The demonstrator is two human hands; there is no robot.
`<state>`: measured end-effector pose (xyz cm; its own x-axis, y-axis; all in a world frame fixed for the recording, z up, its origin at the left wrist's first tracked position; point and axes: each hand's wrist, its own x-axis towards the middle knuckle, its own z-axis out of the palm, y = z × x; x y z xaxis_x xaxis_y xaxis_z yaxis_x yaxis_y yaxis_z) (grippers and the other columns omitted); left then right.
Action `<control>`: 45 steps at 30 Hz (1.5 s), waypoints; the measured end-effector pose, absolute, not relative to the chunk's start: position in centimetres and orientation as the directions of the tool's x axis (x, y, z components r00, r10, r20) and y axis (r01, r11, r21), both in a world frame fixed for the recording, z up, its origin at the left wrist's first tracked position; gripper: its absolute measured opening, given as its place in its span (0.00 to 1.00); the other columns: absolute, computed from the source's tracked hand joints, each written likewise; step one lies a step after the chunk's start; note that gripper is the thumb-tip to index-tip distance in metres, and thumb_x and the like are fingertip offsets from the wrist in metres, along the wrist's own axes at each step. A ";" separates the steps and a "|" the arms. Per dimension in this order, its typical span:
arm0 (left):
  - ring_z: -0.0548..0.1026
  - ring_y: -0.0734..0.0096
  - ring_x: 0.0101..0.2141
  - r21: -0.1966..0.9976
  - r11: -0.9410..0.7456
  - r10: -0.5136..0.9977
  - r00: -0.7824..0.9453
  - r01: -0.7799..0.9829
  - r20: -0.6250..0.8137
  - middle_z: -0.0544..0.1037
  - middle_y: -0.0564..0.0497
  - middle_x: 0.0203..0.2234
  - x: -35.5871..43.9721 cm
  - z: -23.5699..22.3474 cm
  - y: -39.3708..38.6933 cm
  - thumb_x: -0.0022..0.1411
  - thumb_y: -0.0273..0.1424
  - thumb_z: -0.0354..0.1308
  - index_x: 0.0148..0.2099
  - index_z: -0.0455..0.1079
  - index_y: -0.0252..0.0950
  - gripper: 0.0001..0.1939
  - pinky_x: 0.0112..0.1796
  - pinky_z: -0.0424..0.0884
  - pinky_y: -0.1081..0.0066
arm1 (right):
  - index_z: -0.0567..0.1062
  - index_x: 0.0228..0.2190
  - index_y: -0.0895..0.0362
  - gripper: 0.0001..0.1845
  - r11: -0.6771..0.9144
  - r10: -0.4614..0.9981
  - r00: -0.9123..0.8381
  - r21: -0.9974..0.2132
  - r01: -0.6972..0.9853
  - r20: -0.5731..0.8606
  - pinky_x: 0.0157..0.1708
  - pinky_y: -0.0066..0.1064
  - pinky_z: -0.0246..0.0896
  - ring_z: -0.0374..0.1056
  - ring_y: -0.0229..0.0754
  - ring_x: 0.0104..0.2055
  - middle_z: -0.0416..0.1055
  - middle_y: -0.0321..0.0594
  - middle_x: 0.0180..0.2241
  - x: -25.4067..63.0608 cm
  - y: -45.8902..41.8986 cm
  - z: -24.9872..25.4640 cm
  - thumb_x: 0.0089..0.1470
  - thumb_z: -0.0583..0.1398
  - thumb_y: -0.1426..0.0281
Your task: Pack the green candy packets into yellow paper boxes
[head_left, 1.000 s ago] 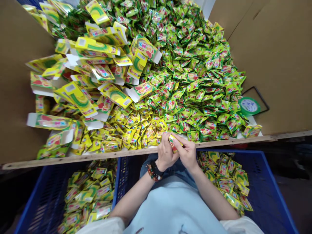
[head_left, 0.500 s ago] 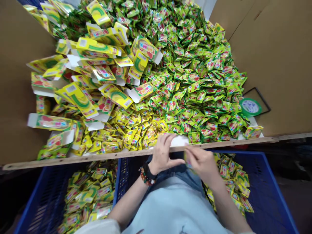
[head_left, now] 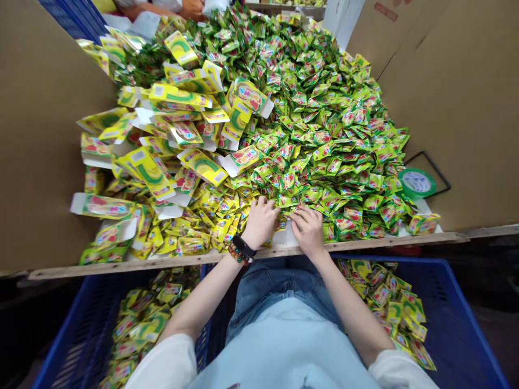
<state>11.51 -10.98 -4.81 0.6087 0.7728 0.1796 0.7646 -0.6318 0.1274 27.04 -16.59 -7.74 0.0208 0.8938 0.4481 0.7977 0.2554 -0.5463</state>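
My left hand (head_left: 261, 220), with a dark band and beads at its wrist, reaches where small yellow sachets (head_left: 217, 227) meet green ones. Its fingers are curled, and their tips and anything in them are hidden. Beside it, my right hand (head_left: 308, 228) has bent fingers pinched at the front of the heap of green sachets (head_left: 324, 135), apparently on one sachet. A bare strip of white tabletop (head_left: 284, 237) shows between the two hands.
Open yellow-green cartons (head_left: 162, 167) are piled at left. Green tape (head_left: 417, 183) lies by the right cardboard wall (head_left: 466, 119). Below the wooden edge (head_left: 162, 263), blue crates (head_left: 450, 302) hold filled packs (head_left: 399, 308). Another person's hand (head_left: 192, 8) shows at the back.
Both hands have moved forward from the table edge onto the sachets. The blurred yellow-green item in my right hand is gone from it. The view has shifted, showing more at the back.
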 end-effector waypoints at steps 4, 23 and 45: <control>0.71 0.59 0.40 0.332 -0.608 0.793 0.533 0.722 0.293 0.80 0.45 0.34 11.0 -4.2 -10.5 0.65 0.30 0.52 0.38 0.76 0.39 0.10 0.42 0.65 0.58 | 0.80 0.38 0.56 0.12 0.149 0.839 0.407 -0.873 0.464 0.360 0.47 0.41 0.68 0.76 0.46 0.42 0.80 0.45 0.38 29.0 -17.5 -8.0 0.58 0.60 0.64; 0.75 0.69 0.30 0.970 -0.211 0.948 0.269 0.125 0.172 0.80 0.48 0.33 12.8 -2.4 -15.3 0.60 0.42 0.60 0.40 0.76 0.35 0.15 0.31 0.70 0.70 | 0.73 0.39 0.52 0.18 -0.095 0.993 0.055 -0.977 -0.190 -0.107 0.25 0.27 0.73 0.73 0.38 0.34 0.73 0.37 0.40 27.9 -18.1 -2.6 0.49 0.66 0.58; 0.71 0.71 0.25 0.736 -0.201 0.881 -0.210 0.646 0.425 0.71 0.54 0.24 10.5 0.7 -6.8 0.64 0.43 0.52 0.36 0.62 0.37 0.13 0.32 0.66 0.71 | 0.74 0.34 0.53 0.08 0.073 0.915 0.388 -0.992 0.102 0.107 0.43 0.33 0.61 0.67 0.40 0.39 0.71 0.34 0.34 31.2 -20.5 -3.1 0.54 0.62 0.63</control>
